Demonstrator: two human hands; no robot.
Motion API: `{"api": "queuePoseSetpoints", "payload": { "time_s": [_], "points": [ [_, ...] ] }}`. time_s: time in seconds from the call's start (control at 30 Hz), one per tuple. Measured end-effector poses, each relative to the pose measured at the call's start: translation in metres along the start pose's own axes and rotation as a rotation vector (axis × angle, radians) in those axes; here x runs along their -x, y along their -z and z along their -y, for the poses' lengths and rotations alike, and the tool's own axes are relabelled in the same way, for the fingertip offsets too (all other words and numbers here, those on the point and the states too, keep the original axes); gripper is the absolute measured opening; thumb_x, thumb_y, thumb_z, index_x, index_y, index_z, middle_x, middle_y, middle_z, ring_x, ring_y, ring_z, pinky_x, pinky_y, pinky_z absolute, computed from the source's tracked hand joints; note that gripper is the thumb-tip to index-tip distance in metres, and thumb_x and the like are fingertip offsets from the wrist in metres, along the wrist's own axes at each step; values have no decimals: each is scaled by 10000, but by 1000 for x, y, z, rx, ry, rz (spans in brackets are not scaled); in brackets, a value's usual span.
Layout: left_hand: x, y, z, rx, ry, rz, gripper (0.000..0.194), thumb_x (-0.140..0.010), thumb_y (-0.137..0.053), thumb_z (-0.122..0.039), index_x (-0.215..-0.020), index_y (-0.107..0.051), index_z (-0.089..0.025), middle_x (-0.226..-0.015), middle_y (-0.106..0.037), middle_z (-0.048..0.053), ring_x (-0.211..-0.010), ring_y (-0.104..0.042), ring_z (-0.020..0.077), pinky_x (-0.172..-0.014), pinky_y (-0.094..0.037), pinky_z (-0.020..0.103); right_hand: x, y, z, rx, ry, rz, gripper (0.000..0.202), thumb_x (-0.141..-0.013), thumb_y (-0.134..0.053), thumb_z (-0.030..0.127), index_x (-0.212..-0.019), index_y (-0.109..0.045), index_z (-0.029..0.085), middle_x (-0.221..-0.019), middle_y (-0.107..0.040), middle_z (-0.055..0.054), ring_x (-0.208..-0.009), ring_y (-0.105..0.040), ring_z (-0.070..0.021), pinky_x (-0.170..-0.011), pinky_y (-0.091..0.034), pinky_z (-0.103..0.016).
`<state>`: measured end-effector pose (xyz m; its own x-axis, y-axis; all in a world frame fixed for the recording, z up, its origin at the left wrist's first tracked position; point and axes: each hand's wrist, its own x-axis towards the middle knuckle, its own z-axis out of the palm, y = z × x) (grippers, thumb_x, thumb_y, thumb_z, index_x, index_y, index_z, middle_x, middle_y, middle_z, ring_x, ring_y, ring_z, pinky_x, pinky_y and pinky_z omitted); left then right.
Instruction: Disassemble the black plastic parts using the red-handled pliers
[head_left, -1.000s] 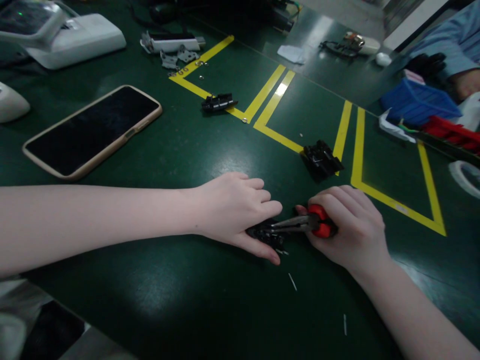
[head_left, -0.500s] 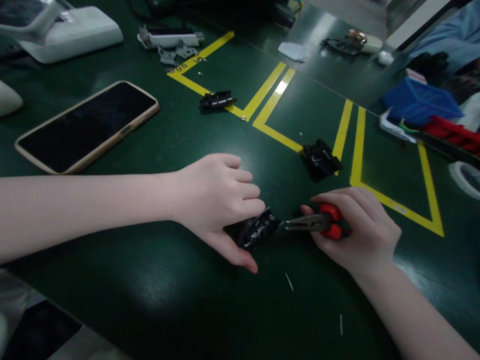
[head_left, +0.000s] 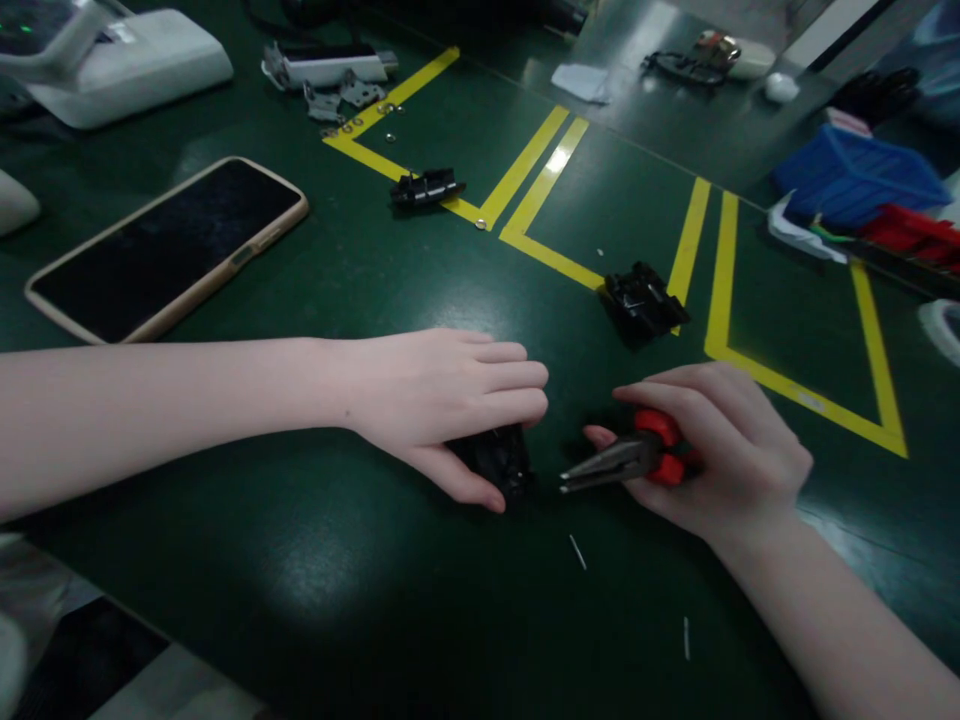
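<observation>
Blue bin (head_left: 862,180): contents unclear | left hand (head_left: 465,385) holds 1 black part (head_left: 499,460) | right hand (head_left: 727,455): pliers (head_left: 630,458)

Premises present as a small-parts assembly or repair workshop; the green workbench top (head_left: 420,620) is divided into bays by yellow tape (head_left: 551,259); needle-nose pliers (head_left: 630,458) are in hand; black moulded components (head_left: 645,300), grey metal brackets (head_left: 361,92) and thin metal pins (head_left: 577,552) lie loose; a blue plastic bin (head_left: 862,180) stands at the far right.

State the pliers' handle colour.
Red handles, on the pliers in the right hand; shows best in the head view.
</observation>
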<state>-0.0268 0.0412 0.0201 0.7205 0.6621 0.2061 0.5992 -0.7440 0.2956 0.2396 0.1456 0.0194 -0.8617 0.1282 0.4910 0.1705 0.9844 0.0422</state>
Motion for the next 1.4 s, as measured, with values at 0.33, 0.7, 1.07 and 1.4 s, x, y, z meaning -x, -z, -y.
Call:
{"api": "queuePoseSetpoints", "payload": {
  "time_s": [0.33,0.7,1.07,1.4],
  "points": [
    [-3,-3,-8,158,95,-15,472,-855,-733,-618,-787,-528,-198,-664,-597,-54,-510,-465,104,-515,-311,274,-4,-2,11,-30,-6,50,254,-856,-715,296,-1054,-594,193,-917,-675,-87,-814,-633,-237,-681,-493,-387],
    [-5,2,-5,199,47,11,552,-839,-688,-734,-802,-551,-201,-691,-624,-37,-524,-485,111,-509,-327,284,-9,-2,15,47,35,109,106,-901,-676,300,-917,-620,211,-838,-671,-77,-776,-615,-238,-636,-459,-389],
    [-8,-2,-9,161,60,46,593,-790,-709,-775,-710,-559,-207,-643,-602,-27,-510,-474,125,-514,-293,309,-10,-1,18,95,44,102,145,-876,-669,192,-821,-540,230,-770,-608,-36,-717,-536,-194,-603,-427,-350],
    [-1,5,-2,167,148,-116,701,-843,-697,-731,-1278,-569,-196,-1115,-677,86,-818,-647,199,-673,-435,295,-3,2,8,129,25,89,161,-876,-659,195,-851,-506,237,-765,-587,-39,-691,-518,-198,-583,-404,-345]
  ]
}}
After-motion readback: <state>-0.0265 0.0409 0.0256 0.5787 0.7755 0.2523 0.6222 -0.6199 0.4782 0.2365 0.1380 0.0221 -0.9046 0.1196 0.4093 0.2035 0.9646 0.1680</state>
